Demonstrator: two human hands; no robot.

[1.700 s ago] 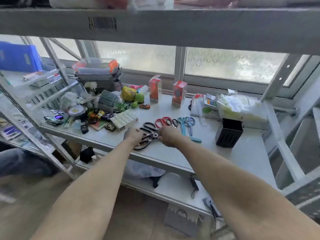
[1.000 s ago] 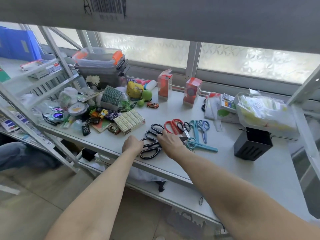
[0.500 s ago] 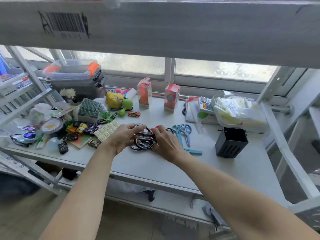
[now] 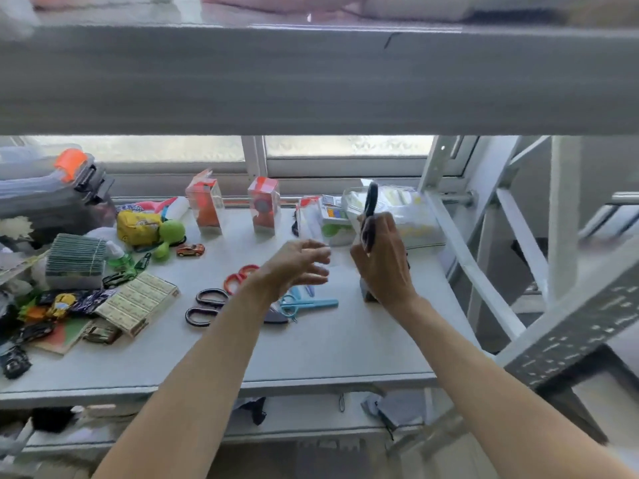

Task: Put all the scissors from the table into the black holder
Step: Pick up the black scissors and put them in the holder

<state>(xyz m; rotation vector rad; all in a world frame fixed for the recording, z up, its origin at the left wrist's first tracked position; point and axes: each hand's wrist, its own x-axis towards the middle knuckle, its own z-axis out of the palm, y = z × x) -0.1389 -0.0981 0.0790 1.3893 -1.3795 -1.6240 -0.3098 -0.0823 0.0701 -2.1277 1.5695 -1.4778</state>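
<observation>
Cluttered grey tabletop (image 4: 345,354) under a shelf, by a frosted window: first scissors going into the holder.

Right hand (image 4: 383,264) grips black scissors (image 4: 370,205) upright over the mostly hidden black holder (image 4: 367,294); left hand (image 4: 294,264) hovers open, empty. Next: lower them in, then fetch the black pair (image 4: 205,305), red pair (image 4: 238,276) and blue pair (image 4: 304,303).

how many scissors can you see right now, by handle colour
black-handled scissors: 2, one lying on the table, one upright in the right hand
red-handled scissors: 1
blue-handled scissors: at least 1; the left hand hides part of that area
total: at least 4
</observation>
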